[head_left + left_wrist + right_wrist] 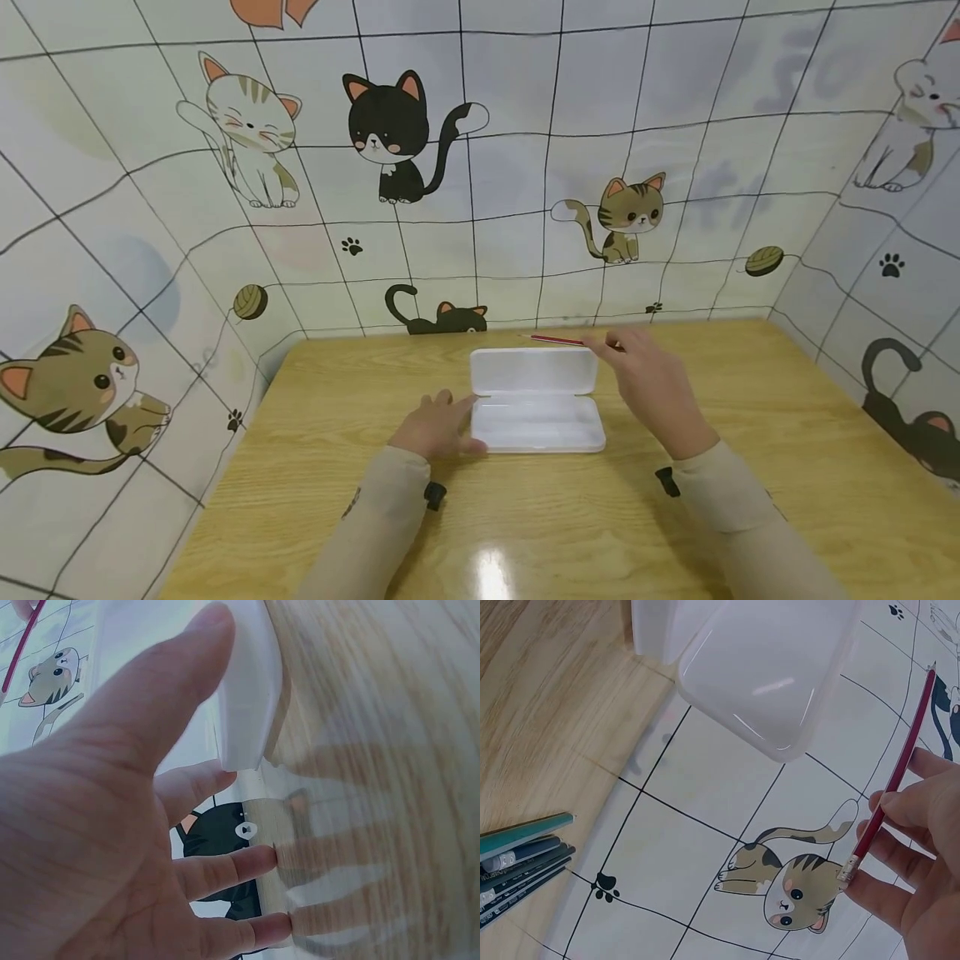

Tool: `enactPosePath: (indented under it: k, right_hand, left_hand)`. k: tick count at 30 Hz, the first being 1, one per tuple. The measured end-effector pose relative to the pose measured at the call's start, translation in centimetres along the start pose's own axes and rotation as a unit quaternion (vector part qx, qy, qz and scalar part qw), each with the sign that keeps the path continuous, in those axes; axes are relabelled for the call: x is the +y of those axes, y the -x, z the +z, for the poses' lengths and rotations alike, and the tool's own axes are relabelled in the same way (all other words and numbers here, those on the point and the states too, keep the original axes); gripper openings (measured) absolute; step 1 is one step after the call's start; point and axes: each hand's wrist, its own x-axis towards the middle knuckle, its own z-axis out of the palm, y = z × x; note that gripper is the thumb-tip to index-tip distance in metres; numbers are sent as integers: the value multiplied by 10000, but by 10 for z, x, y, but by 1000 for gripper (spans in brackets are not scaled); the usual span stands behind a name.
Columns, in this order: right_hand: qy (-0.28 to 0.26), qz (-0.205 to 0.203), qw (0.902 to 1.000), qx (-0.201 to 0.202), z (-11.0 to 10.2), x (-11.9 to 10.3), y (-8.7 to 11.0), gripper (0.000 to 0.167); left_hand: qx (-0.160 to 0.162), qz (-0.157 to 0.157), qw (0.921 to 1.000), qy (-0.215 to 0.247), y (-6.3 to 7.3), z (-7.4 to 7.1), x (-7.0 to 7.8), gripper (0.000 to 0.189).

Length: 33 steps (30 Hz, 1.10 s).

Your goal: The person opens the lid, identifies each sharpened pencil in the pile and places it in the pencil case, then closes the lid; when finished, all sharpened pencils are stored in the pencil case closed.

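The red pencil [902, 754] is pointing its sharpened tip left, with the right hand [651, 379] pinching it toward the eraser end; that hand's thumb and fingers are clamping on the pencil. In the head view it is showing just past the upper edge of the raised lid [534, 371] of a white pencil case [536, 425], toward the far side of the scene. The case is lying open on the wood-grain desk [547, 533], its lid standing along the far side and its tray facing up on the near side. The left hand [435, 427] is bracing the left end of the case, its fingers standing apart: the thumb is pressing over the near left part, the index finger is touching the corner, and other fingertips are resting on the desk. To the right of the case, several green and dark pencils [529, 859] are lying close together on the desk, best showing in the right wrist view. Behind, a cat-print backdrop [510, 167] is rising along the far, left and right sides.
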Motion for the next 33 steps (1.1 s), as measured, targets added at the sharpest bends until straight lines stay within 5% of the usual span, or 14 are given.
enactPosePath:
  k: [9,21,33]
  right_hand:
    - [-152,-224,9995,-190,3,-5,2,67]
    - [-99,-309,9990,-317,3,-15,-1,64]
    - [-342,-328,9938,-1004,14,-28,2,60]
  left_hand:
    - [-84,-138,9998,130,4,-2,2,93]
    - [49,-181,9993,-319,5,-6,0,94]
    - [-35,-129,9999,-98,5,-4,-1,93]
